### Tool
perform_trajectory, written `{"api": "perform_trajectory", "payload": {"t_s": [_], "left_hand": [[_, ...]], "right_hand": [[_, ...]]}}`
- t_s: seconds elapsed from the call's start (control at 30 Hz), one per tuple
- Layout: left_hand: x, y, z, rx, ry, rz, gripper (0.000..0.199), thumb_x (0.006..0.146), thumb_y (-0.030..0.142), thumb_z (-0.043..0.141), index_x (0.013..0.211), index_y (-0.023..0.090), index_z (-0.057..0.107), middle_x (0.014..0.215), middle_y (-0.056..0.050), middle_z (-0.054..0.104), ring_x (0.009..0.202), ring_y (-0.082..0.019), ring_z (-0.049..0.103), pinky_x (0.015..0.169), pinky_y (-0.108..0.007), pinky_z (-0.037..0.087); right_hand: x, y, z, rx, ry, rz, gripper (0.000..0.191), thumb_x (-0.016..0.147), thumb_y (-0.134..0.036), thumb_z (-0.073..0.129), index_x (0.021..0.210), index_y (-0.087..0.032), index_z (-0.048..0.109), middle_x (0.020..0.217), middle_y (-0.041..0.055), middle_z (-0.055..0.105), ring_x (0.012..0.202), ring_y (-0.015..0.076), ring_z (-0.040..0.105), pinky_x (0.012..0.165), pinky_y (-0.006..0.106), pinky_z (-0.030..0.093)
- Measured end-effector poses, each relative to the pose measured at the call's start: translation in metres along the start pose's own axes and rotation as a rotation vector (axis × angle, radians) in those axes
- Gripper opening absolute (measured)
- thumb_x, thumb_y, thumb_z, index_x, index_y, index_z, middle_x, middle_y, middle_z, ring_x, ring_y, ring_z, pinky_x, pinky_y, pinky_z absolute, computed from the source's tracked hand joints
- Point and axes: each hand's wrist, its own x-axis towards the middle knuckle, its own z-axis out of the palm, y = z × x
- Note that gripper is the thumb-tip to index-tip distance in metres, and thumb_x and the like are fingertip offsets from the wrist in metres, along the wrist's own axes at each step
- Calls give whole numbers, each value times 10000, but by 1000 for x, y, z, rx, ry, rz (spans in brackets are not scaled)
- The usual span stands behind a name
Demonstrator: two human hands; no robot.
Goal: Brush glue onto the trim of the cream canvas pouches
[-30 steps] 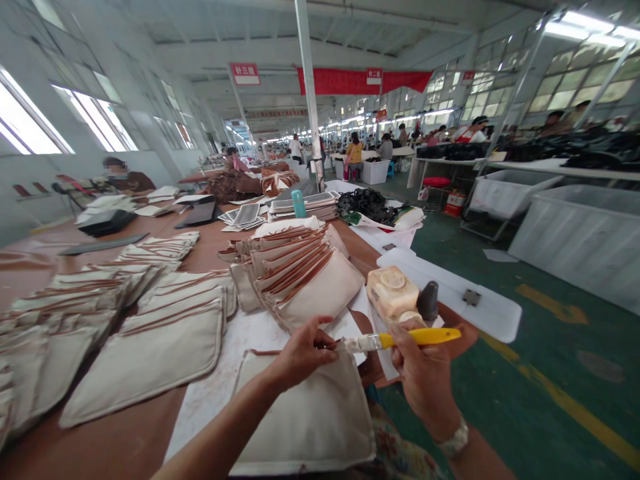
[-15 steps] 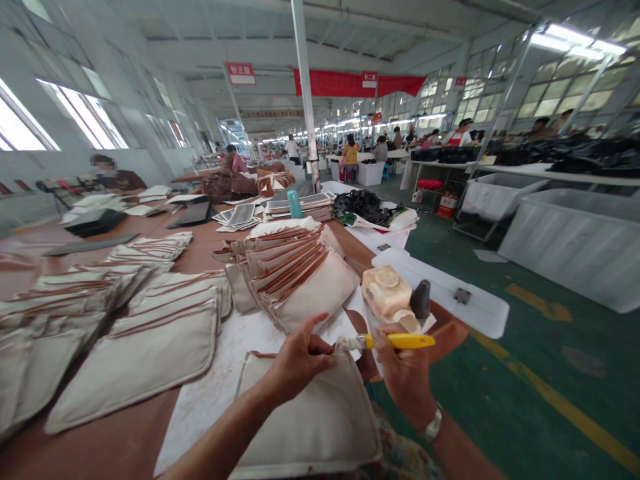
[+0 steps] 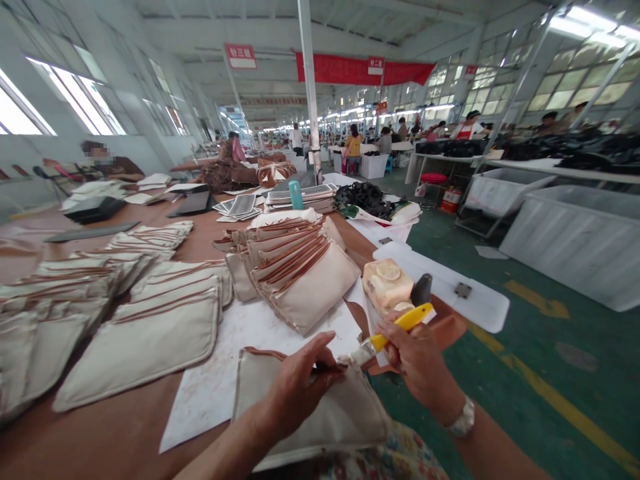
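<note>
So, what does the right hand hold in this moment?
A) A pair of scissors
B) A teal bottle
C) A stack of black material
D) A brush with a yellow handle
D. The right hand grips the yellow handle of a brush, whose bristle end sits near the beige canvas pouch held by the left hand.

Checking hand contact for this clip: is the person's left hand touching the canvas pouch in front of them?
Touching: the head view shows the left hand pinching the brown-trimmed top edge of the canvas pouch, with the fingers curled over it.
</note>
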Motion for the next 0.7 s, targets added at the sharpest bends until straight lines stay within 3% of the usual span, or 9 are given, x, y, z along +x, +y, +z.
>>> {"api": "perform_trajectory", "payload": {"t_s": [0.1, 0.27, 0.4, 0.57, 0.7], "left_hand": [[-3, 1, -2, 35, -74, -42, 569, 899, 155, 650, 1406, 293, 432, 868, 15, 710, 727, -120, 672, 726, -234, 551], [-4, -2, -2, 31, -114, -43, 582, 880, 157, 674, 1397, 301, 449, 913, 11, 713, 751, -124, 673, 738, -239, 545], [-2, -4, -2, 38, -103, -76, 651, 851, 79, 622, 1430, 290, 411, 865, 24, 698, 732, -123, 651, 716, -238, 528], [3, -5, 0, 36, -131, -111, 661, 843, 102, 672, 1421, 302, 421, 891, 28, 698, 750, -116, 644, 731, -225, 514], [5, -4, 3, 9, -156, -85, 652, 850, 109, 667, 1424, 298, 422, 889, 26, 695, 736, -114, 637, 737, -224, 510]], "right_hand": [[-1, -9, -8, -12, -33, 10, 342, 837, -450, 766, 807, -179, 561, 486, -70, 410, 413, 81, 320, 390, 197, 243], [0, -14, -7, -84, 45, -97, 341, 873, -448, 744, 767, -179, 565, 504, -57, 435, 452, 85, 355, 425, 195, 297], [-8, -14, 1, -109, -77, -74, 357, 860, -484, 753, 778, -168, 607, 516, -38, 460, 454, 98, 385, 423, 210, 307], [-4, -20, -6, 0, 140, -162, 347, 846, -460, 770, 782, -186, 567, 493, -66, 422, 439, 84, 347, 401, 186, 249], [1, -14, -3, -27, 112, -129, 373, 867, -483, 752, 764, -187, 549, 502, -58, 432, 445, 88, 360, 405, 188, 265]]}}
